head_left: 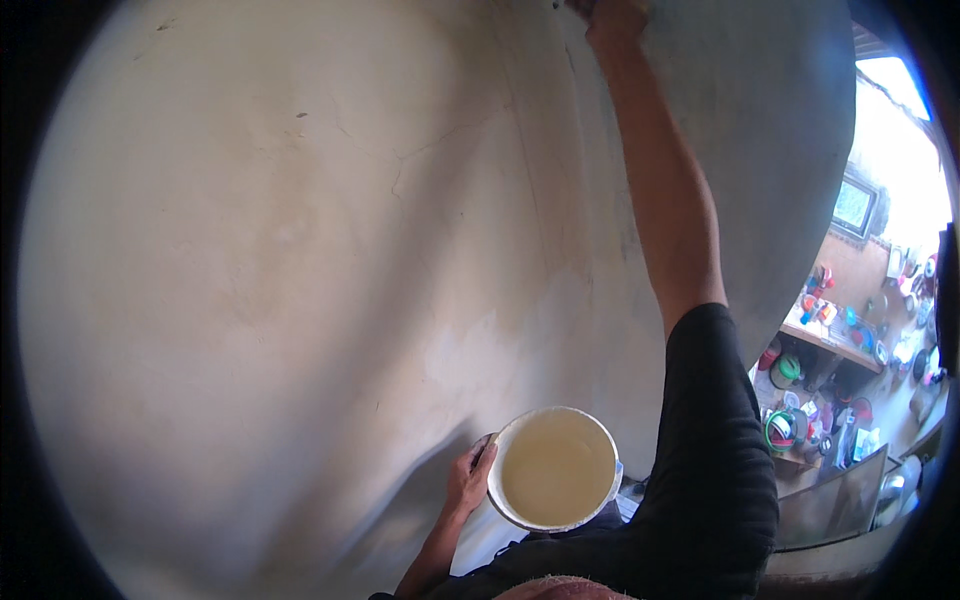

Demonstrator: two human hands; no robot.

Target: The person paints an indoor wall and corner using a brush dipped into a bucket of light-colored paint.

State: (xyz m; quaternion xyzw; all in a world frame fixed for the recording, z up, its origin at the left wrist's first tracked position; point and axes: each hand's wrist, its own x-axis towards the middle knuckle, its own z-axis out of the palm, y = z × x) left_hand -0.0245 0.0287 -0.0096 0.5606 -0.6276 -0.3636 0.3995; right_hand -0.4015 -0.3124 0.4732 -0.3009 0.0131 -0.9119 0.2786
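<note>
My left hand [470, 478] is closed on the left rim of a round white bucket [543, 526], low and near my body. Pale cream liquid [558, 472], which looks like paint, fills part of it. High up at the top edge, my right hand [615, 18] reaches to the wall with its arm stretched out. Its fingers look curled, but the picture's edge cuts them off, so what they hold cannot be made out. The off-white wall [250, 330] has hairline cracks, stains and a whiter patch beside the bucket.
The wall's edge curves down on the right. Beyond it lies a cluttered room with a wooden table [835, 342], a green-rimmed basket [783, 430], a small window [853, 205] and a flat grey panel [830, 505] at lower right.
</note>
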